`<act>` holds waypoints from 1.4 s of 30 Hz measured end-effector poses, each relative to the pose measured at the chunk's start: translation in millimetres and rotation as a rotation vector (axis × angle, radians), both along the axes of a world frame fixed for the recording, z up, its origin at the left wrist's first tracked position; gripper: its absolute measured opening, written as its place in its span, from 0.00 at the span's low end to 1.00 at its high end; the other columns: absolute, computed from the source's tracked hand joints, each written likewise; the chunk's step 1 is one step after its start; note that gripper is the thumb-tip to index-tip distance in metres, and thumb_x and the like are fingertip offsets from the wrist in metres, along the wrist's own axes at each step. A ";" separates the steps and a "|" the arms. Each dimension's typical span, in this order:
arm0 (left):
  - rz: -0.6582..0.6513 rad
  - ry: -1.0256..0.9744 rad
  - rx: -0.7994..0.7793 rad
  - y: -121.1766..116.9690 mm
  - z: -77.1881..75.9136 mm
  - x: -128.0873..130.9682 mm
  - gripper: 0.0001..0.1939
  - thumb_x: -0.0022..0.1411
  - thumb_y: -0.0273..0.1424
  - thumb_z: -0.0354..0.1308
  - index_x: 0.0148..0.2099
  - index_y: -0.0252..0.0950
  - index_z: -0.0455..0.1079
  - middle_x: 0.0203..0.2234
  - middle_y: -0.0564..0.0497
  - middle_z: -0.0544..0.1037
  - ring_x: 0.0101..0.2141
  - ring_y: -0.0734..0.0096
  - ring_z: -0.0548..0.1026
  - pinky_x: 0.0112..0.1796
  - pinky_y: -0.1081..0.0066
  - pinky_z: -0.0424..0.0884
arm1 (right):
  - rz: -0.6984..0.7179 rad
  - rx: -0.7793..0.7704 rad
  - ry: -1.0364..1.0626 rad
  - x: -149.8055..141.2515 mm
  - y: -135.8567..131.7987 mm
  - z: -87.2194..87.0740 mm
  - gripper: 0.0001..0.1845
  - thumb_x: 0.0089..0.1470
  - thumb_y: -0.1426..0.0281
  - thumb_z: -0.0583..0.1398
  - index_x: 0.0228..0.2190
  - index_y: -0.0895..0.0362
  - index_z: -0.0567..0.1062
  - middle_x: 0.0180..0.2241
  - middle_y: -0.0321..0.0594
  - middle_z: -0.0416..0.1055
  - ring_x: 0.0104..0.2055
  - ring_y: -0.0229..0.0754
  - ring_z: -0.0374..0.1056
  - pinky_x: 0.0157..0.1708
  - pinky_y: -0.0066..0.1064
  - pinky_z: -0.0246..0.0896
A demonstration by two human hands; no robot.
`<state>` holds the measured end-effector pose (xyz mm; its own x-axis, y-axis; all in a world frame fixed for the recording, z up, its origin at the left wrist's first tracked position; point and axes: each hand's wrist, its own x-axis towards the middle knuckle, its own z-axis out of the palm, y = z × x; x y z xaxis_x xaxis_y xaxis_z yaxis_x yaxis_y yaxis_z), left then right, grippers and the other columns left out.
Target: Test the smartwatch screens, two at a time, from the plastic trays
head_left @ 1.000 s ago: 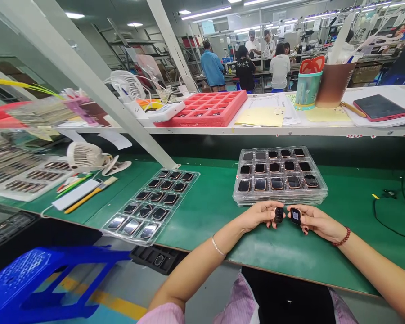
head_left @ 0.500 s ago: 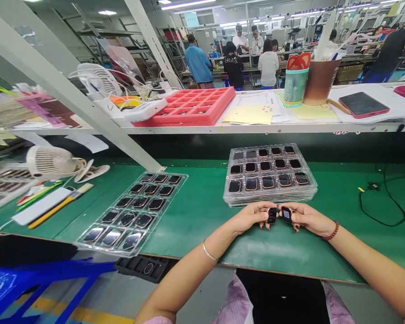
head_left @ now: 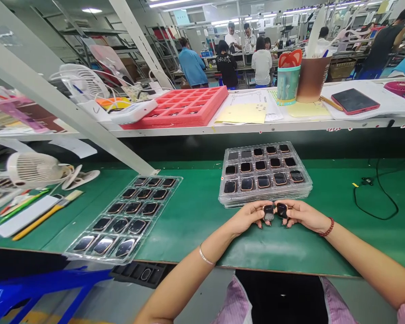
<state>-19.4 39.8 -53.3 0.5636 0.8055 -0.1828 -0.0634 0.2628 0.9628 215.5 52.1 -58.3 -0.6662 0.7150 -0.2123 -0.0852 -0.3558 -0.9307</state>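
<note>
At far left, noted fan (head_left: 32,170) and brush (head_left: 50,216), both on bench (head_left: 192,225). Next, found tray (head_left: 162,204) loaded with watches (head_left: 132,207), near end at the bench edge; cannot confirm any overhang. Could tip or spill if caught by left forearm (head_left: 192,279). Observed left hand (head_left: 246,217) pinching left watch (head_left: 268,212) in the fingers, just in front of stack (head_left: 270,195). Cannot tell whether touching right watch (head_left: 282,210), gripped likewise in right hand (head_left: 307,217). Hands almost together. Judged main hazard: scratched screens or chipped rims, from knocking the two held watches together. Could also slip from such a light fingertip grip and drop. Might nudge the stack, given so little room behind the fingers. At right, noted cable (head_left: 380,219) in a loose loop; liable to snag on a wide reach.
</note>
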 end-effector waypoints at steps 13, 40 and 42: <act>0.031 0.163 0.076 -4.3 3.1 5.5 0.21 0.52 0.27 0.57 0.50 0.34 0.60 0.32 0.48 0.75 0.26 0.75 0.72 0.21 0.79 0.58 | -0.023 0.240 -0.184 -8.8 -7.2 -1.5 0.22 0.47 0.77 0.57 0.46 0.56 0.68 0.34 0.38 0.70 0.30 0.36 0.70 0.31 0.30 0.67; 0.625 1.119 0.716 170.8 78.2 -81.7 0.06 0.53 0.28 0.54 0.31 0.34 0.73 0.34 0.44 0.75 0.39 0.61 0.72 0.41 0.65 0.66 | -0.269 1.071 -0.962 -150.7 184.7 89.3 0.11 0.59 0.67 0.55 0.42 0.59 0.71 0.42 0.43 0.70 0.41 0.42 0.69 0.41 0.39 0.66; 0.615 1.179 0.750 168.4 76.2 -77.0 0.09 0.53 0.28 0.55 0.37 0.36 0.73 0.40 0.42 0.73 0.46 0.57 0.69 0.45 0.63 0.63 | -0.230 1.079 -1.006 -145.0 192.3 84.0 0.13 0.59 0.66 0.56 0.45 0.58 0.70 0.45 0.43 0.68 0.42 0.42 0.68 0.41 0.40 0.66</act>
